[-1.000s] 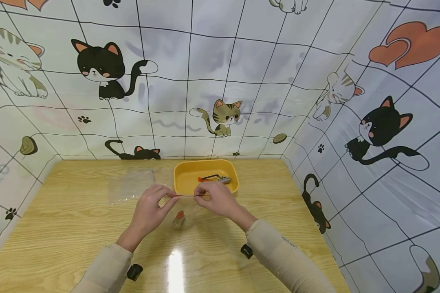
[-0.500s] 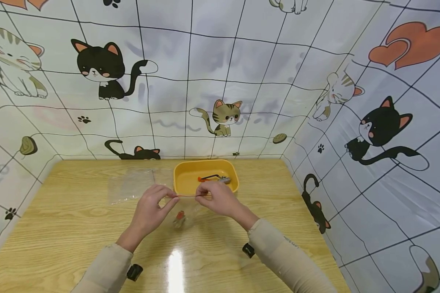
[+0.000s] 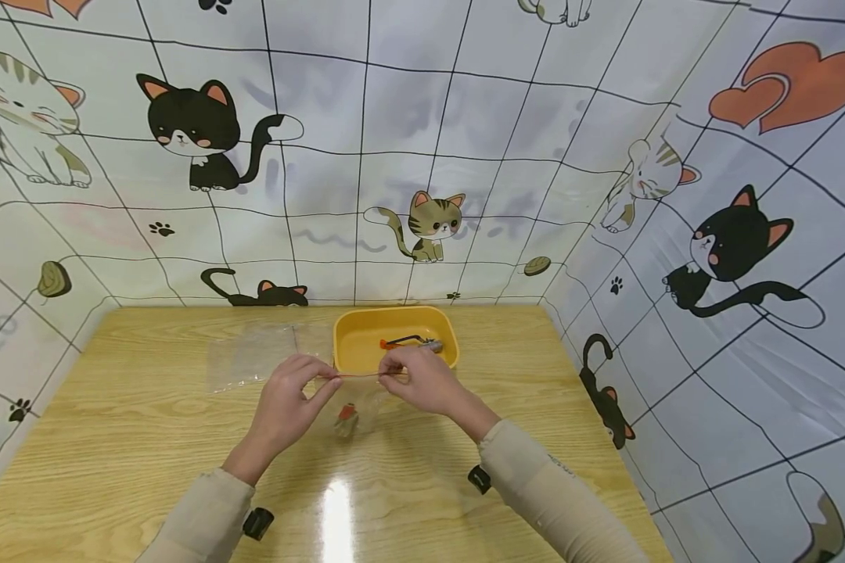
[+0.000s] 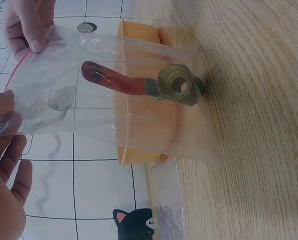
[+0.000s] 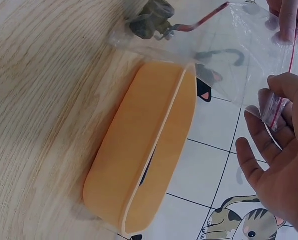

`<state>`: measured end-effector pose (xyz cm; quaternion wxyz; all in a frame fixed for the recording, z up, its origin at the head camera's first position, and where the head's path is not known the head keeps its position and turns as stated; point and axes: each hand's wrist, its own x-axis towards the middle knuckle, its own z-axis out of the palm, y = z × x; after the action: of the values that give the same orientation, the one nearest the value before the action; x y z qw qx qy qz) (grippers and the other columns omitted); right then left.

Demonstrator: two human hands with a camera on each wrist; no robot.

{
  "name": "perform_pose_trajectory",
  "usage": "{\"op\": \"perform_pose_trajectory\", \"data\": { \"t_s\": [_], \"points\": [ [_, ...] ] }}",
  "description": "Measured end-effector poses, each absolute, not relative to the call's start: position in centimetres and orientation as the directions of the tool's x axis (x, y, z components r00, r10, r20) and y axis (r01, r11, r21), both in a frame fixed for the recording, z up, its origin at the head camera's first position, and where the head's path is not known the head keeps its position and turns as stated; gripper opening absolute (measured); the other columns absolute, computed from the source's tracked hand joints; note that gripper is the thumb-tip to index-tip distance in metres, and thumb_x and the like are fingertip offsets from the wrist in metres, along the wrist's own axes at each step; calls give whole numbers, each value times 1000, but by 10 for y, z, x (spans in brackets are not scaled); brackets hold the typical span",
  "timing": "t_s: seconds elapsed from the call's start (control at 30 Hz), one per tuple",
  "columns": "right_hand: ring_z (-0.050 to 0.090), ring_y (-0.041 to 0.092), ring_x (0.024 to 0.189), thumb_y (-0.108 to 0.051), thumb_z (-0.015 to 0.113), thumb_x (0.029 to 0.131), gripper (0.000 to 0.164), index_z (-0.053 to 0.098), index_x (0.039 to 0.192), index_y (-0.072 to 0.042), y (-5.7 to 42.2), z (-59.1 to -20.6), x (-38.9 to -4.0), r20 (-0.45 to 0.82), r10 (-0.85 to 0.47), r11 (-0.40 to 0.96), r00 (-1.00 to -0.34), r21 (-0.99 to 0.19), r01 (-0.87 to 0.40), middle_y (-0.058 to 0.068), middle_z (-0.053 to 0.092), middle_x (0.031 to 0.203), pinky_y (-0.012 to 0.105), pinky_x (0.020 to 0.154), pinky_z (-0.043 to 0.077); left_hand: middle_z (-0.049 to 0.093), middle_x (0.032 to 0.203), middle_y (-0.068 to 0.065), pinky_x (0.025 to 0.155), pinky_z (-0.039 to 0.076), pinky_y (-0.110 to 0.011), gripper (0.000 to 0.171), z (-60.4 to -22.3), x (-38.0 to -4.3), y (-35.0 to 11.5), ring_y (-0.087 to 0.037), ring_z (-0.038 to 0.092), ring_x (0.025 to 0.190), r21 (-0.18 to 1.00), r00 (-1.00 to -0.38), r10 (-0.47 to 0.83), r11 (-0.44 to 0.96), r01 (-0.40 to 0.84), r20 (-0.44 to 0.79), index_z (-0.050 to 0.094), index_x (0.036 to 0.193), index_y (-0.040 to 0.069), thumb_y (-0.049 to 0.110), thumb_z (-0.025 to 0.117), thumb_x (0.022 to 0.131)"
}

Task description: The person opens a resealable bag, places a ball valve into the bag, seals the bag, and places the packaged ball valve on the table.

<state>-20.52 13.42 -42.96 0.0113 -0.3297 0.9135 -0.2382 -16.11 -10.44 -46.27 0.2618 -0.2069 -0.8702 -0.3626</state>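
A clear zip bag (image 4: 94, 120) with a red seal strip hangs between the two hands. Inside it, near the bottom, lies a brass ball valve (image 4: 163, 82) with a red lever handle (image 4: 116, 82). My left hand (image 3: 289, 403) pinches one end of the strip between thumb and fingers. At the strip's other end, my right hand (image 3: 422, 383) pinches the bag's top edge, and its outer fingers are loosely bent in the right wrist view. The red strip runs nearly straight across the gap. The bag's lower end is close over the wooden table (image 3: 148, 438).
A yellow tray (image 3: 352, 344) stands just behind the hands, holding a grey cylindrical piece (image 3: 432, 345) and a black and orange piece (image 3: 401, 342). Another clear bag (image 3: 253, 360) lies flat left of the tray. Cat-patterned sheeting (image 3: 324, 172) rises along the table's back and sides.
My right hand has slid slightly to the right along the strip, widening the gap between the hands. My left hand stays almost still; the valve in the bag shifts very little.
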Motion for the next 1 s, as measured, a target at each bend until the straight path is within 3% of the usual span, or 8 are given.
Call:
{"op": "perform_pose_trajectory", "data": {
  "t_s": [0.3, 0.6, 0.83, 1.0],
  "points": [
    [63, 3, 83, -26, 66, 94, 7, 67, 91, -20, 136, -430, -206, 189, -623, 650, -759, -416, -636, -8, 69, 89, 23, 77, 52, 69, 85, 8, 79, 51, -35, 11, -462, -161, -105, -11, 61, 86, 530, -790, 167, 657, 536, 590, 72, 84, 18, 21, 81, 80],
    [58, 3, 84, -27, 65, 94, 6, 64, 92, -21, 141, -428, -206, 116, -616, 642, -779, -499, -582, -10, 66, 90, 24, 80, 50, 69, 86, 8, 81, 52, -36, 10, -462, -161, -107, -12, 62, 87, 541, -801, 163, 659, 523, 576, 72, 85, 18, 20, 81, 80],
    [56, 4, 81, -24, 64, 94, 6, 63, 90, -20, 144, -429, -206, 169, -634, 621, -754, -469, -628, -8, 65, 88, 23, 77, 49, 69, 86, 8, 82, 52, -36, 11, -463, -161, -107, -12, 62, 88, 543, -802, 157, 660, 519, 576, 72, 85, 19, 19, 82, 79],
    [55, 4, 82, -25, 64, 95, 6, 63, 91, -20, 145, -429, -207, 139, -628, 626, -765, -494, -604, -9, 64, 89, 23, 77, 48, 69, 86, 8, 81, 52, -36, 11, -463, -161, -107, -12, 62, 88, 546, -804, 153, 661, 515, 574, 72, 85, 19, 20, 81, 79]
  ]
}}
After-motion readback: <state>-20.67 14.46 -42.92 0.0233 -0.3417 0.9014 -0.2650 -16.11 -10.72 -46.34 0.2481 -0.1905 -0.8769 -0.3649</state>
